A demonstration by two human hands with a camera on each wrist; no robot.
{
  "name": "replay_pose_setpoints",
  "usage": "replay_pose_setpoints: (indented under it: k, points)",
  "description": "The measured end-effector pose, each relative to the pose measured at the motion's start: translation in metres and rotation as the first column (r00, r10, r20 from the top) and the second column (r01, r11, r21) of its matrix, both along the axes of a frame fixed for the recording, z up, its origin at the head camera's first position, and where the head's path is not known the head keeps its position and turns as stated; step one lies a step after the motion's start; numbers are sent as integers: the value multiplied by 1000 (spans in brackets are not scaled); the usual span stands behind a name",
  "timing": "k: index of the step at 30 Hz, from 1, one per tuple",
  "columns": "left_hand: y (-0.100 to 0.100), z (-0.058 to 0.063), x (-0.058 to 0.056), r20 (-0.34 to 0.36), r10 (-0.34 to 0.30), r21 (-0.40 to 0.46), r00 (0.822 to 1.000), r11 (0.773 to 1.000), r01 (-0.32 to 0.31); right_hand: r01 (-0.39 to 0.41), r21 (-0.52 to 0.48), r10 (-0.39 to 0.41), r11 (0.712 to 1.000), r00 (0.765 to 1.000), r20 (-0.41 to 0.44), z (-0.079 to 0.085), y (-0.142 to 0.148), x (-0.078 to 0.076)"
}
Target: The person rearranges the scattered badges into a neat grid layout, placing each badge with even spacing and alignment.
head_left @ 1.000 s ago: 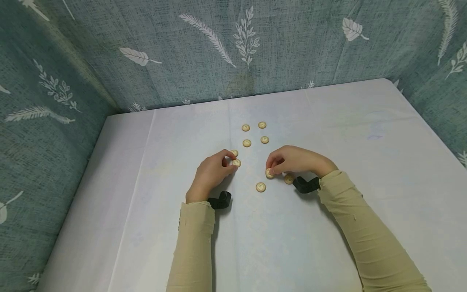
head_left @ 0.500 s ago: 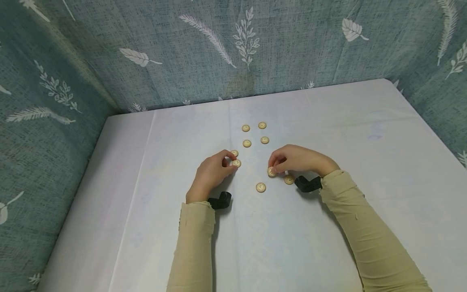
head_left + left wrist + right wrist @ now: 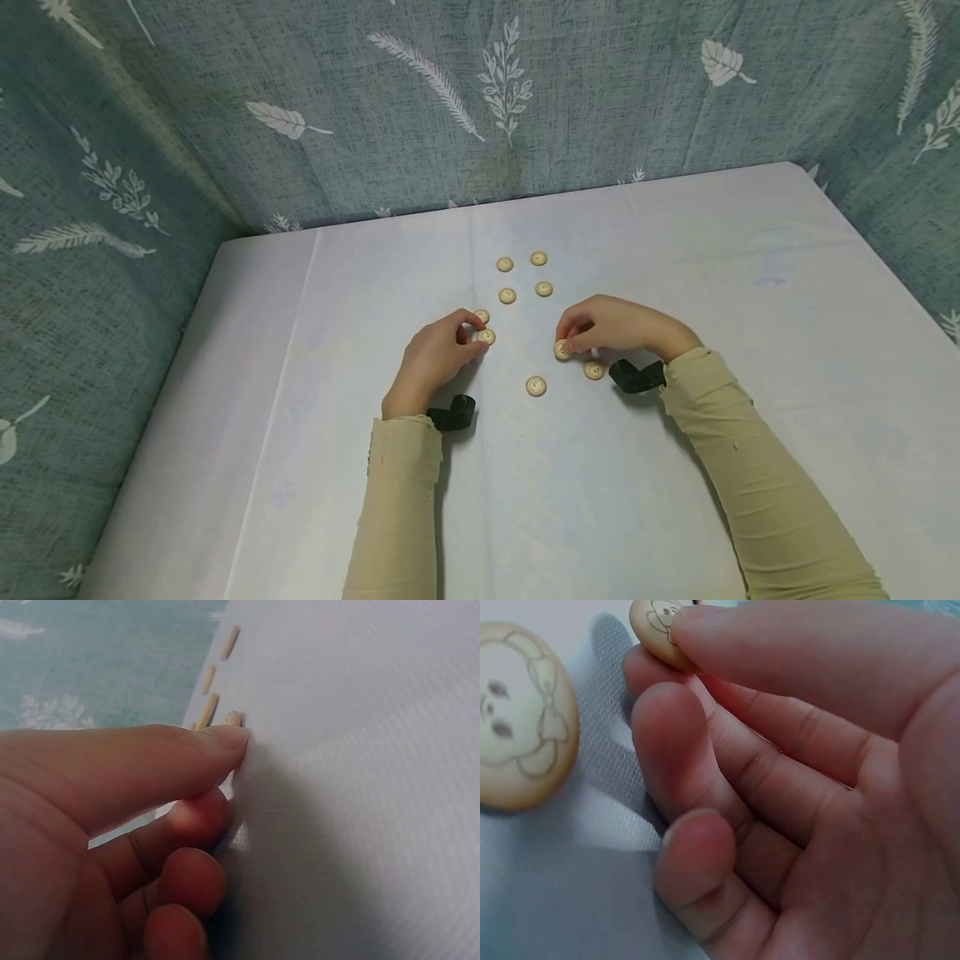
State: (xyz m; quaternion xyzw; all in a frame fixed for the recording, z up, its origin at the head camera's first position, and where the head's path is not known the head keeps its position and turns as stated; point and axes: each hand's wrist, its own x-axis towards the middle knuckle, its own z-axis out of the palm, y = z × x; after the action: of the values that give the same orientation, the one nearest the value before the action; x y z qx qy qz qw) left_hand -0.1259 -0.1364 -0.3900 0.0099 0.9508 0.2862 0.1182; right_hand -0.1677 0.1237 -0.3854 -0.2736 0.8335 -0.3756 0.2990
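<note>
Round pale wooden discs with engraved drawings lie on the white-covered table. My left hand [image 3: 438, 354] rests low, thumb and forefinger pinching one disc [image 3: 487, 337] at its edges. A second disc [image 3: 482, 317] sits just beyond it, partly behind the forefinger. In the left wrist view the thumb [image 3: 202, 746] hides most of the nearest disc. My right hand [image 3: 615, 325] pinches another disc [image 3: 562, 350] between thumb and forefinger. The right wrist view shows part of a drawing on this held disc [image 3: 656, 626]; a larger-looking disc [image 3: 521, 720] with a face and bow lies beside the fingers.
Farther back, discs stand in two short rows, among them a back-left disc [image 3: 505, 264] and a front-right disc [image 3: 543, 289]. One disc [image 3: 536, 386] lies between the hands, another [image 3: 594, 370] below the right palm. Leaf-patterned green cloth [image 3: 420, 108] hangs behind the table [image 3: 300, 467].
My right hand has shifted slightly right and away from me, bringing its pinched disc along. The left hand and the other discs keep their places.
</note>
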Motion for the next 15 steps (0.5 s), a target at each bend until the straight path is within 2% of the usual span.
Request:
replay_pose_setpoints:
  k: [15]
  points:
    - [-1,1,1,-4,-3,6,1000,1000,3,34,-9,-33,999,999,38,-1,4,-2]
